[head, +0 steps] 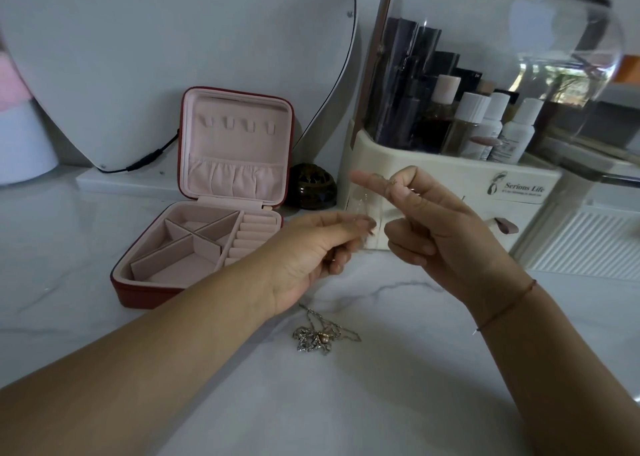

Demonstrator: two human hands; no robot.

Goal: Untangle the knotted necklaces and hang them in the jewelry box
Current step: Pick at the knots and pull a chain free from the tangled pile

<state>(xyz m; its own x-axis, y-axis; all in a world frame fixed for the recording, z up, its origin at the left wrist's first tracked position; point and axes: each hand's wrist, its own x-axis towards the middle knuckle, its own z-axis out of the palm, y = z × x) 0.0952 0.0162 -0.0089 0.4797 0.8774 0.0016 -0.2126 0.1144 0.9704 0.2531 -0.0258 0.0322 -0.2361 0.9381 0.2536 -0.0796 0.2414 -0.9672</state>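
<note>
A red jewelry box (145,293) with pink lining stands open at the left; its upright lid carries several small hooks (235,123) and a gathered pocket. A knotted heap of silver necklaces (320,338) lies on the marble top between my forearms. My left hand (318,244) and my right hand (436,227) are raised above the heap, just right of the box. A very thin chain (365,199) runs between them: my right thumb and forefinger pinch its upper end, my left fingertips pinch its lower part. The chain is faint against the white organizer.
A cream cosmetics organizer (450,175) with a clear dome lid, full of bottles, stands right behind my hands. A dark round jar (313,187) sits between it and the box. A heart-shaped mirror (173,57) with a black cable leans at the back left. A ribbed tray (588,244) lies right.
</note>
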